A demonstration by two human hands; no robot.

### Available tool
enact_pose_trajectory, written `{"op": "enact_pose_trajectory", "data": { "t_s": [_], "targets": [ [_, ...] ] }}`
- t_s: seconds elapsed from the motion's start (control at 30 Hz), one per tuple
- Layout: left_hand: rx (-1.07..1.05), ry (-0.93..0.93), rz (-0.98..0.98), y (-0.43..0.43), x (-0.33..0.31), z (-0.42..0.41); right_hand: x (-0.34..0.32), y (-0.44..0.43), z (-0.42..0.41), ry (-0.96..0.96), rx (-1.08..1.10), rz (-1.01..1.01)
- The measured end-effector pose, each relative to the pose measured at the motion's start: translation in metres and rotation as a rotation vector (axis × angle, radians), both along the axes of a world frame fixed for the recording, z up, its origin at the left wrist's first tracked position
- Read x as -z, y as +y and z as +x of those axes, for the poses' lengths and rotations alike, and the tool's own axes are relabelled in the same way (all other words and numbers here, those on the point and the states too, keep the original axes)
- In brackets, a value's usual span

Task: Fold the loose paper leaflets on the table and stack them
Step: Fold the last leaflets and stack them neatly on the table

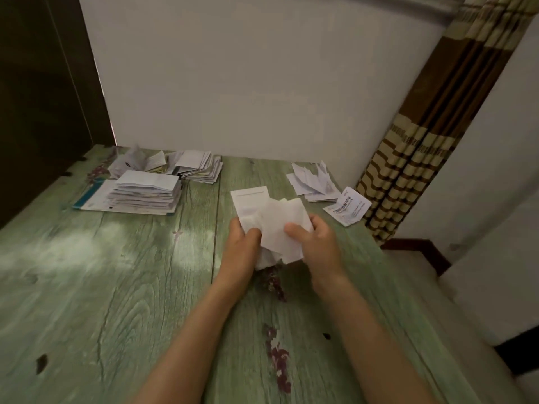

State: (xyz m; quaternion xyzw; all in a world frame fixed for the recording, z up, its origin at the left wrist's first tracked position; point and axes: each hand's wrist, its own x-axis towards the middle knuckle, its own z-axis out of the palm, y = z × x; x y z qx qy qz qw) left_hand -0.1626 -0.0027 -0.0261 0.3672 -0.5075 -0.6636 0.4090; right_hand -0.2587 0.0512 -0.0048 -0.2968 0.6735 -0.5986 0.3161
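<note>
A white paper leaflet (278, 225), partly folded and blurred, is held above the green table (116, 287) near its middle. My left hand (243, 239) grips its left edge, thumb on top. My right hand (316, 239) pinches its right side with the thumb pressing on the paper. Another flat white leaflet (249, 199) lies on the table just behind it. A tall stack of folded leaflets (145, 191) stands at the back left, with a second pile (199, 166) behind it. Loose unfolded leaflets (313, 180) lie at the back right.
A leaflet with blue print (347, 209) lies near the table's right edge. A striped brown curtain (423, 135) hangs at the right. A white wall borders the table's far edge; the table drops off to a floor on the right.
</note>
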Motion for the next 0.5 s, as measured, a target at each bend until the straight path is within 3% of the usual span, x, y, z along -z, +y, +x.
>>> {"op": "enact_pose_trajectory", "data": {
  "t_s": [0.13,0.33,0.5],
  "targets": [
    [0.013,0.065,-0.03,0.002,0.001,-0.002,0.017,0.002,0.009,0.281,0.098,-0.065],
    [-0.017,-0.078,-0.244,0.005,0.007,0.003,0.028,0.002,0.018,0.535,0.149,-0.063],
    [-0.016,-0.046,-0.31,-0.005,-0.002,0.014,0.018,0.004,0.016,0.292,0.009,-0.195]
  ]
}}
